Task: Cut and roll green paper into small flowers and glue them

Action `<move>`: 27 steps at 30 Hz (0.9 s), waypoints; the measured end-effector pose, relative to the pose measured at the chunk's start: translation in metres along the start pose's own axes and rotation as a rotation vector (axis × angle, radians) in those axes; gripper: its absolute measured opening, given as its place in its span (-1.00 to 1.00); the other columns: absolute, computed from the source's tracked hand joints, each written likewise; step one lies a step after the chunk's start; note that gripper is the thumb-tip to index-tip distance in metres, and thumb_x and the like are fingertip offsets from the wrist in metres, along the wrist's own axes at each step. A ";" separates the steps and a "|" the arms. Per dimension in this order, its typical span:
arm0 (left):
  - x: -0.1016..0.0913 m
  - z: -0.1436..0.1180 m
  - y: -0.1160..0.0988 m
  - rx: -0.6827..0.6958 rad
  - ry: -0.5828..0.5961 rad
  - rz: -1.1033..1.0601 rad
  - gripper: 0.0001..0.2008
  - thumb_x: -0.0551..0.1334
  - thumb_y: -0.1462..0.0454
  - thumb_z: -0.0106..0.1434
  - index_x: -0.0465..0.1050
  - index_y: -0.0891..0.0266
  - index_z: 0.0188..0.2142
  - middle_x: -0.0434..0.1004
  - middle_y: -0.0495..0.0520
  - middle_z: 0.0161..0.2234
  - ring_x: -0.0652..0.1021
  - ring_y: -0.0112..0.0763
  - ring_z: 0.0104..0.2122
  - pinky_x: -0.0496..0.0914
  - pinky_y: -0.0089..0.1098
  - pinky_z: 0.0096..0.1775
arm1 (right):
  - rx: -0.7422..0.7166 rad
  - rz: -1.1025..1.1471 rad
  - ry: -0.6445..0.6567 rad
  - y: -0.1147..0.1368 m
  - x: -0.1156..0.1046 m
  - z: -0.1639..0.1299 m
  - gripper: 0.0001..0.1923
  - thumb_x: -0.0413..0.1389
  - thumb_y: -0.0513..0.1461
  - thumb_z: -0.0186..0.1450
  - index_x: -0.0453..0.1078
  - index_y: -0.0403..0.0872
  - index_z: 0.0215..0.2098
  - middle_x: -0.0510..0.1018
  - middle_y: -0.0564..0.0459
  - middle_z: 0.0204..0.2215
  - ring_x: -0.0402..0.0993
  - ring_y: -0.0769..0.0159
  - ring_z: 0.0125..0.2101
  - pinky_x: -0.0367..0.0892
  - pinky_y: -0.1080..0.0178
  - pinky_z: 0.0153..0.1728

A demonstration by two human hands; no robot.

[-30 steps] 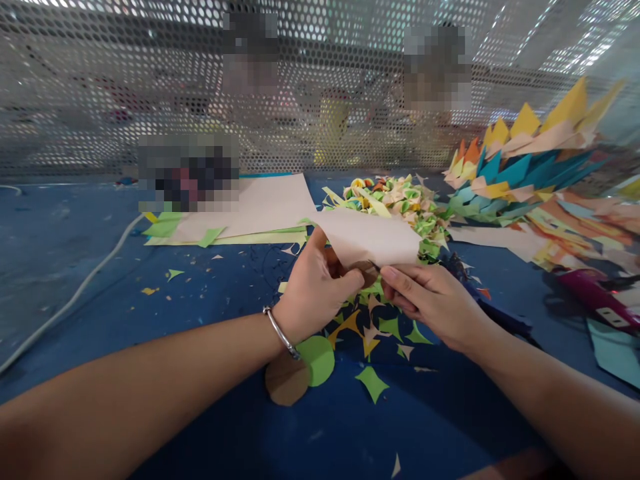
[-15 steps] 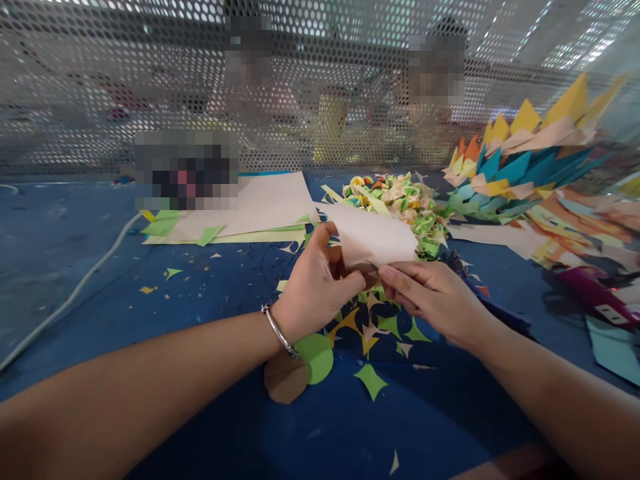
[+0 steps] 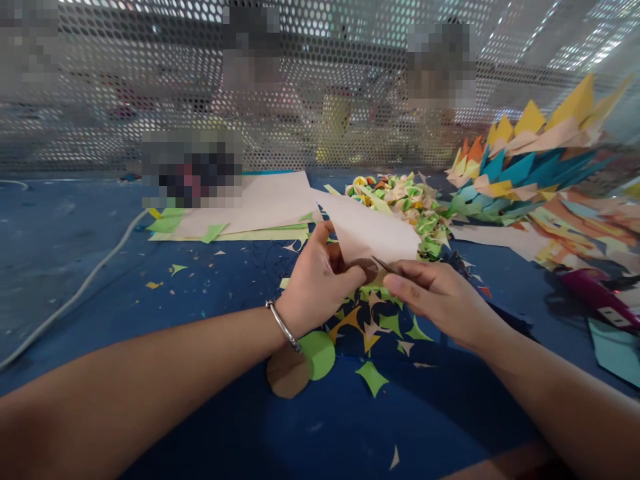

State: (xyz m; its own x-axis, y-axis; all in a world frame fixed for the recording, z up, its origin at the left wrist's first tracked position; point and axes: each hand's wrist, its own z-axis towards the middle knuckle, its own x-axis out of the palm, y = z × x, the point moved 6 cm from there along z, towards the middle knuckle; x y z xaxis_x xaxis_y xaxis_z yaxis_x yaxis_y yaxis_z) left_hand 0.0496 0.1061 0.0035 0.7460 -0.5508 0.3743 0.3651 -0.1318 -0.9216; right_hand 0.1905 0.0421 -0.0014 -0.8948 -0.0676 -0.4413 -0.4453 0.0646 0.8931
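My left hand [image 3: 325, 287], with a silver bracelet at the wrist, is closed on a pale sheet of paper [image 3: 375, 223] that curves up away from me. A small brown rounded piece [image 3: 367, 269] shows by the left thumb at the sheet's lower edge. My right hand [image 3: 435, 293] is closed around what look like small scissors; only the thin dark blades [image 3: 383, 265] stick out, at the paper's lower edge. Their handles are hidden in my fingers. Below my left wrist lie a green paper circle [image 3: 320, 355] and a brown circle [image 3: 289, 373].
Green scraps [image 3: 373, 379] litter the blue table [image 3: 210, 427]. Behind my hands is a heap of small folded papers [image 3: 400, 200]. Large sheets [image 3: 270, 200] lie back left, near a white cable [image 3: 90, 270]. Spiky coloured paper [image 3: 525, 160] and a magenta object [image 3: 595, 293] are at right. Perforated metal [image 3: 310, 73] stands behind.
The right hand has drawn slightly right and its blades show more. The sheet has tilted a little in my left hand. The whole view has shifted slightly.
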 end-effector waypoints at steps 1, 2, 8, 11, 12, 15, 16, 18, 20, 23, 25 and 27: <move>0.000 0.000 0.000 0.005 0.011 0.010 -0.47 0.29 0.43 -0.01 0.17 0.19 -0.05 0.59 -0.05 -0.37 0.61 -0.40 -0.38 0.49 -0.35 -0.28 | -0.015 -0.011 -0.015 0.002 0.001 0.001 -0.51 0.16 0.17 0.28 0.35 -0.08 -0.45 0.15 0.20 -0.59 0.00 0.50 -0.60 -0.06 0.34 -0.63; 0.000 0.000 0.001 0.010 0.023 0.033 -0.47 0.28 0.44 0.00 0.17 0.19 -0.04 0.59 -0.05 -0.37 0.60 -0.40 -0.39 0.48 -0.37 -0.30 | -0.030 -0.021 -0.037 0.004 0.002 0.001 -0.53 0.18 0.15 0.26 0.37 -0.08 -0.44 0.19 0.19 -0.58 0.04 0.49 -0.59 -0.04 0.34 -0.62; -0.001 -0.001 0.005 0.017 0.059 0.085 -0.47 0.29 0.49 0.01 0.20 0.19 -0.04 0.58 -0.05 -0.39 0.61 -0.36 -0.40 0.48 -0.33 -0.30 | -0.107 0.079 -0.147 0.009 0.004 0.004 -0.67 0.26 0.02 0.23 0.44 -0.08 -0.38 0.40 0.11 -0.52 0.22 0.43 -0.53 0.11 0.34 -0.56; -0.004 -0.004 0.012 -0.077 -0.015 0.001 -0.49 0.36 0.45 0.01 0.27 0.20 -0.06 0.55 -0.08 -0.43 0.62 -0.34 -0.37 0.49 -0.29 -0.23 | -0.143 0.109 -0.186 0.009 0.003 0.003 -0.72 0.26 -0.04 0.25 0.43 -0.08 -0.39 0.39 0.13 -0.54 0.19 0.45 -0.56 0.08 0.34 -0.57; -0.005 -0.005 0.015 -0.119 -0.037 -0.034 -0.54 0.39 0.43 0.02 0.31 0.22 -0.10 0.55 -0.06 -0.42 0.62 -0.36 -0.35 0.49 -0.30 -0.19 | -0.157 0.109 -0.197 0.010 0.003 0.002 -0.73 0.26 -0.05 0.25 0.41 -0.08 -0.41 0.35 0.16 -0.57 0.16 0.46 -0.57 0.06 0.34 -0.59; -0.004 -0.009 0.020 -0.203 -0.074 -0.089 -0.73 0.43 0.38 0.04 0.39 0.28 -0.30 0.59 0.01 -0.36 0.60 -0.44 -0.32 0.45 -0.34 -0.10 | -0.183 0.114 -0.200 0.013 0.002 0.001 -0.74 0.27 -0.08 0.26 0.39 -0.08 -0.42 0.24 0.22 -0.63 0.05 0.50 -0.62 -0.01 0.35 -0.63; -0.003 -0.010 0.020 -0.207 -0.080 -0.089 -0.76 0.43 0.37 0.04 0.39 0.29 -0.36 0.60 0.02 -0.35 0.59 -0.46 -0.32 0.44 -0.36 -0.10 | -0.182 0.116 -0.193 0.013 0.002 0.001 -0.74 0.28 -0.08 0.25 0.40 -0.08 -0.40 0.23 0.23 -0.63 0.03 0.51 -0.62 -0.03 0.35 -0.64; -0.003 -0.010 0.017 -0.189 -0.090 -0.089 -0.79 0.43 0.36 0.05 0.40 0.28 -0.41 0.60 0.02 -0.36 0.57 -0.49 -0.35 0.44 -0.39 -0.14 | -0.167 0.127 -0.165 0.012 0.002 0.001 -0.72 0.29 -0.05 0.24 0.43 -0.08 -0.37 0.21 0.24 -0.62 0.00 0.52 -0.63 -0.07 0.35 -0.65; -0.004 -0.009 0.014 -0.156 -0.105 -0.083 -0.81 0.41 0.37 0.07 0.39 0.27 -0.42 0.57 -0.03 -0.40 0.54 -0.53 -0.40 0.42 -0.43 -0.22 | -0.147 0.147 -0.118 0.008 0.002 0.001 -0.68 0.24 0.01 0.29 0.43 -0.08 -0.35 0.15 0.24 -0.62 -0.02 0.53 -0.64 -0.10 0.36 -0.67; -0.008 -0.007 0.008 -0.099 -0.138 -0.002 -0.81 0.37 0.36 0.12 0.36 0.25 -0.36 0.52 -0.07 -0.44 0.50 -0.54 -0.45 0.38 -0.47 -0.37 | -0.121 0.166 -0.061 0.003 0.003 0.001 -0.57 0.07 0.11 0.39 0.41 -0.07 -0.33 0.11 0.23 -0.61 -0.01 0.52 -0.65 -0.11 0.36 -0.70; -0.010 -0.006 0.004 -0.058 -0.144 0.060 -0.78 0.35 0.35 0.14 0.31 0.21 -0.28 0.52 -0.06 -0.42 0.53 -0.49 -0.42 0.37 -0.47 -0.42 | -0.091 0.159 -0.051 -0.001 0.002 0.001 -0.53 0.03 0.14 0.40 0.40 -0.08 -0.34 0.11 0.22 -0.61 0.00 0.52 -0.64 -0.11 0.37 -0.70; -0.010 -0.005 0.001 -0.005 -0.136 0.086 -0.71 0.34 0.34 0.15 0.25 0.18 -0.22 0.53 -0.06 -0.40 0.55 -0.46 -0.39 0.37 -0.46 -0.44 | -0.048 0.145 -0.046 -0.004 0.001 0.001 -0.51 0.05 0.15 0.38 0.37 -0.08 -0.38 0.09 0.22 -0.61 -0.01 0.53 -0.64 -0.11 0.37 -0.69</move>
State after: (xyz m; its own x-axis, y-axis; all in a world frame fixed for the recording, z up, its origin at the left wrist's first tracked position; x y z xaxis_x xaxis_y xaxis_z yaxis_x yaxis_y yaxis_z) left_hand 0.0397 0.1076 -0.0020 0.8428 -0.4440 0.3043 0.2942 -0.0934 -0.9512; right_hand 0.1914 0.0430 -0.0049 -0.9506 -0.0149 -0.3100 -0.3102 0.0225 0.9504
